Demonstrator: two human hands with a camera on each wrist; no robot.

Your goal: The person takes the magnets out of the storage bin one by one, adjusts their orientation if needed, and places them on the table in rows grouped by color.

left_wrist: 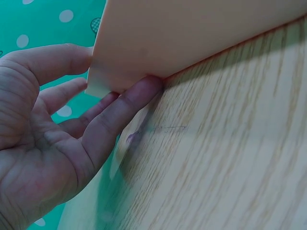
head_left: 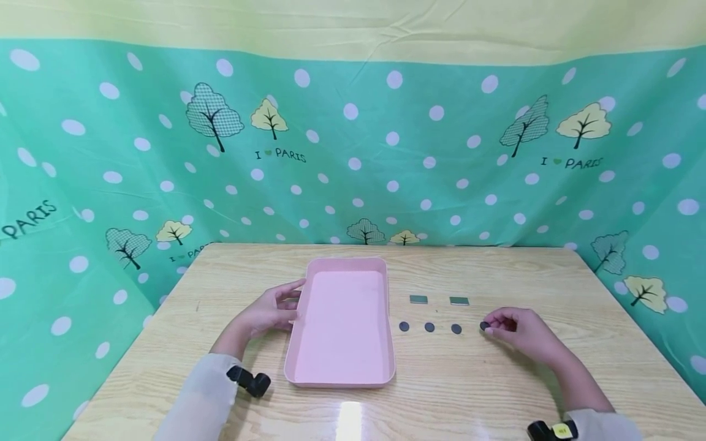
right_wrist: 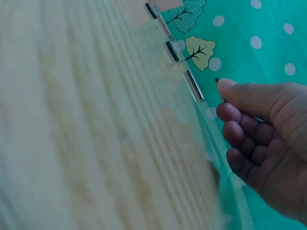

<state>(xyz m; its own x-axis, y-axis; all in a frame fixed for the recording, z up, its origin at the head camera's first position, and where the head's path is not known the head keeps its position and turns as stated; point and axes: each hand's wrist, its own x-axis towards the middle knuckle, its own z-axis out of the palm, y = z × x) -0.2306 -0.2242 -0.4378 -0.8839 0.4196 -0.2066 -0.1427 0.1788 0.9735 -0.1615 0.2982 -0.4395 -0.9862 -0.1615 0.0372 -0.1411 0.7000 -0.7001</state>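
A shallow pink tray [head_left: 343,334] lies on the table, and my left hand [head_left: 269,313] rests against its left side. In the left wrist view the fingertips touch the tray's outer wall [left_wrist: 192,36], fingers extended. Over on the right, my right hand [head_left: 523,334] pinches a small black disc [head_left: 484,326] between thumb and fingers, mostly covering it in the right wrist view. Three similar black discs form a row left of it: one disc [head_left: 404,326] close to the tray, a middle disc [head_left: 429,327] and another disc [head_left: 456,329].
Behind the discs lie two small grey-green rectangular pieces, a left piece [head_left: 418,299] and a right piece [head_left: 459,301]. The wooden table [head_left: 248,392] ends at a green dotted curtain [head_left: 309,202] along its back and sides.
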